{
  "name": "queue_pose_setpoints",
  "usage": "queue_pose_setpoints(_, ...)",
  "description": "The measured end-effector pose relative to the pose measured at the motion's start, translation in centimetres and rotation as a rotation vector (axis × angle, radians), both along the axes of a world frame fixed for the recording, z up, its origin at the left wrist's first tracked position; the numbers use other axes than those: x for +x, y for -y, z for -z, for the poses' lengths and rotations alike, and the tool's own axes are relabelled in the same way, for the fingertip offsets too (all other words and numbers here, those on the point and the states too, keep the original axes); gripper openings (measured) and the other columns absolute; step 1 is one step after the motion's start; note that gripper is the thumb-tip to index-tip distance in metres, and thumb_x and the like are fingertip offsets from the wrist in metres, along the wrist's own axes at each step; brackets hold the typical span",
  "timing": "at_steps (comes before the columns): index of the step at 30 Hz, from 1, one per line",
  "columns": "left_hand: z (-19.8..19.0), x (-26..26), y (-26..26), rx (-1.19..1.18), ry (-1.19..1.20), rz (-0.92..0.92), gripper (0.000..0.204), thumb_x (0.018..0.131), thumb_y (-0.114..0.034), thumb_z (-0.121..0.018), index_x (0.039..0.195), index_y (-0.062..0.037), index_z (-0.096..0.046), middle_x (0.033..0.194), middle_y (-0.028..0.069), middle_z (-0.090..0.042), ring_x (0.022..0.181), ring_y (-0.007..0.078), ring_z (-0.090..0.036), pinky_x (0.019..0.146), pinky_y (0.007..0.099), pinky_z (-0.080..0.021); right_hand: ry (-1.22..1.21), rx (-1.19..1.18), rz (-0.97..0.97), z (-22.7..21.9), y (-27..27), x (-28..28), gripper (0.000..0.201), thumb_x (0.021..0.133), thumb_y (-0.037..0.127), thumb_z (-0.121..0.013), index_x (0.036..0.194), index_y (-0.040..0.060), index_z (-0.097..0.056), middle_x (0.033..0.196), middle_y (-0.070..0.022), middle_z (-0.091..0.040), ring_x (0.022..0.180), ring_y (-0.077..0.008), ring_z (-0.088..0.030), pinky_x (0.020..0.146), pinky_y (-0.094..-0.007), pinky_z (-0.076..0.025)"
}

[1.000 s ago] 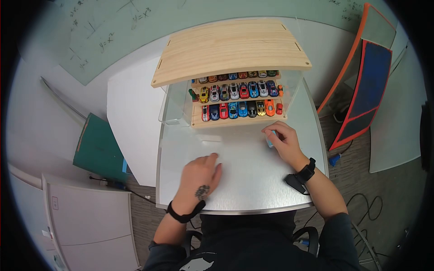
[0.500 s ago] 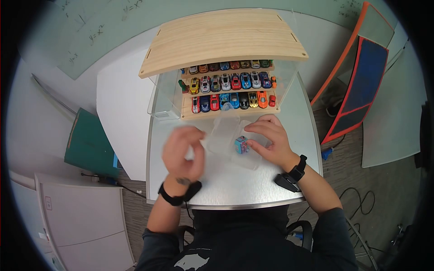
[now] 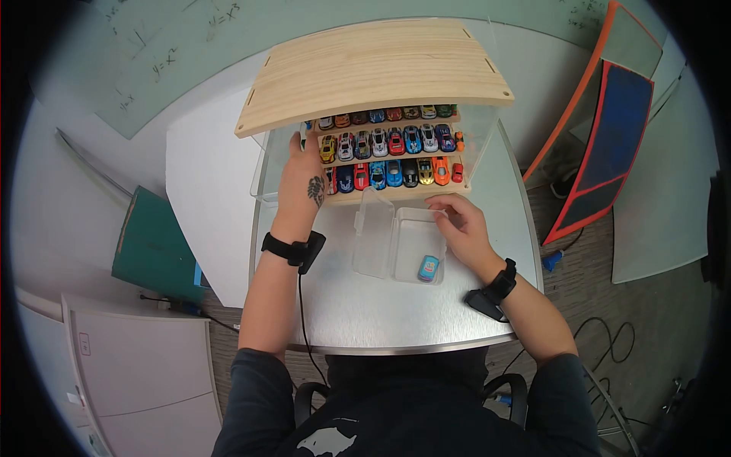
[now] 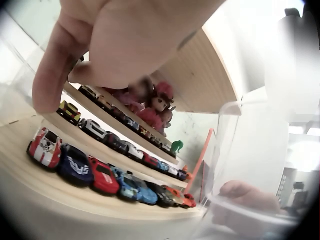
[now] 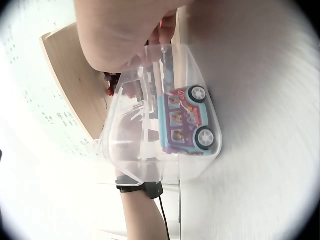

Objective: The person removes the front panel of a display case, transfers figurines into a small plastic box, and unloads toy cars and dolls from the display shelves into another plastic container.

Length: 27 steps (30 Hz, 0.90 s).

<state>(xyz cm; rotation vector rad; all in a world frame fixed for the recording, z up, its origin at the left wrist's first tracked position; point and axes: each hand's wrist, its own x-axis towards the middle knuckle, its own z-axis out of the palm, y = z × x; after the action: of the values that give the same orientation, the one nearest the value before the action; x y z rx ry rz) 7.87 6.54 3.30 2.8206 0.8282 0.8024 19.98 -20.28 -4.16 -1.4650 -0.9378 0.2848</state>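
**Left fingers inside the case, right hand on the clear box**

My left hand (image 3: 301, 181) reaches into the far left part of the display case (image 3: 373, 68), at the left end of the middle row of toy cars (image 3: 395, 141). My thumb and a finger stand close about a small dark green thing (image 3: 304, 142), mostly hidden between them; I cannot tell whether I am pinching it. The yellow car (image 3: 327, 148) sits just to the right of my fingertips.

My right hand (image 3: 466, 232) holds the clear box (image 3: 411, 236) at its far right corner, fingers bent over the rim with only a narrow gap. The box rests on the metal table (image 3: 335, 305), in front of the case, its lid (image 3: 373, 240) hinged open to the left.

Inside, in the near right corner, stands the toy van (image 3: 429, 267), upright on its wheels, light blue with a purple and red side. Deeper in the case, pink-haired dolls (image 4: 159, 102) sit behind the cars.
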Motion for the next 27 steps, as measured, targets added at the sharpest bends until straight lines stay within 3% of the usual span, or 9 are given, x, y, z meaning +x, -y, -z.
queue_pose_setpoints(2,0.1,0.1,0.2,0.032,-0.033,-0.019,0.043,0.080,0.007,-0.060,0.122,0.0017,-0.052,0.136,0.0317,-0.046,0.090,0.0483,-0.066,0.072,0.0483,-0.057,0.006,-0.009,0.011,-0.4,0.3,0.1,0.026,0.088,0.000,-0.061,0.112,0.0066,-0.069,0.098,-0.0027,-0.066,0.086,-0.0108,-0.062,0.072,-0.0237,-0.047)
queue_pose_setpoints(5,0.0,-0.2,0.5,0.082,-0.065,-0.045,0.028,0.080,0.003,-0.062,0.107,0.0040,-0.055,0.122,0.0280,-0.052,0.082,0.0463,-0.066,0.068,0.0485,-0.057,0.002,-0.132,-0.040,-0.6,0.5,0.1,0.026,0.090,-0.005,-0.058,0.113,0.0020,-0.067,0.105,-0.0055,-0.063,0.097,-0.0125,-0.060,0.085,-0.0262,-0.047)
queue_pose_setpoints(7,-0.2,-0.4,0.6,0.101,-0.058,-0.050,0.021,0.080,0.002,-0.063,0.100,0.0047,-0.056,0.115,0.0254,-0.054,0.078,0.0450,-0.066,0.066,0.0486,-0.057,0.048,-0.020,-0.004,-0.1,0.1,0.1,0.025,0.088,0.000,-0.060,0.110,0.0078,-0.070,0.093,0.0000,-0.063,0.071,-0.0063,-0.051,0.060,-0.0207,-0.040)
queue_pose_setpoints(13,-5.3,-2.4,4.8,0.266,0.076,-0.002,0.008,0.080,0.004,-0.065,0.087,0.0015,-0.062,0.098,0.0170,-0.059,0.068,0.0354,-0.066,0.059,0.0394,-0.054,0.036,-0.052,-0.002,-0.7,0.3,0.0,0.024,0.089,0.001,-0.061,0.109,0.0076,-0.070,0.093,-0.0001,-0.064,0.070,-0.0058,-0.051,0.060,-0.0200,-0.040)
queue_pose_setpoints(15,-8.8,-3.9,7.7,-0.147,0.287,0.265,0.008,0.085,0.002,-0.065,0.093,0.0005,-0.068,0.094,0.0104,-0.063,0.064,0.0202,-0.063,0.057,0.0285,-0.050,0.015,-0.048,-0.009,-0.3,0.3,0.1,0.024,0.089,0.001,-0.060,0.110,0.0074,-0.070,0.094,-0.0005,-0.064,0.071,-0.0060,-0.051,0.061,-0.0201,-0.040)
queue_pose_setpoints(19,-10.0,-5.2,9.0,-0.413,0.299,0.580,0.012,0.085,0.001,-0.069,0.097,-0.0017,-0.070,0.094,0.0045,-0.064,0.067,0.0119,-0.060,0.058,0.0224,-0.047,-0.005,-0.020,-0.036,-0.3,0.2,0.2,0.024,0.091,0.001,-0.058,0.112,0.0071,-0.070,0.095,-0.0024,-0.064,0.080,-0.0077,-0.056,0.067,-0.0210,-0.043)
queue_pose_setpoints(21,-10.0,-4.7,9.6,-0.575,0.018,0.747,0.013,0.086,-0.002,-0.070,0.098,-0.0021,-0.071,0.097,0.0038,-0.068,0.073,0.0122,-0.062,0.061,0.0241,-0.049,-0.020,-0.008,-0.042,-0.5,0.2,0.0,0.023,0.092,0.002,-0.058,0.112,0.0069,-0.070,0.096,-0.0030,-0.064,0.083,-0.0086,-0.057,0.070,-0.0217,-0.044)
queue_pose_setpoints(24,-7.8,-3.2,7.7,-0.448,0.099,0.691,0.013,0.086,-0.005,-0.071,0.099,-0.0024,-0.072,0.101,0.0053,-0.070,0.077,0.0126,-0.064,0.063,0.0261,-0.050,-0.048,-0.008,-0.045,-0.5,0.2,0.0,0.023,0.093,0.002,-0.058,0.112,0.0062,-0.069,0.097,-0.0042,-0.064,0.089,-0.0101,-0.060,0.074,-0.0228,-0.046)
queue_pose_setpoints(27,-6.0,-1.4,4.4,-0.418,0.258,0.352,0.018,0.090,-0.006,-0.064,0.106,0.0011,-0.069,0.103,0.0116,-0.070,0.079,0.0193,-0.066,0.070,0.0310,-0.053,-0.044,-0.032,-0.041,-0.4,0.3,0.0,0.022,0.093,0.002,-0.058,0.112,0.0056,-0.069,0.098,-0.0048,-0.064,0.090,-0.0109,-0.061,0.076,-0.0233,-0.047)
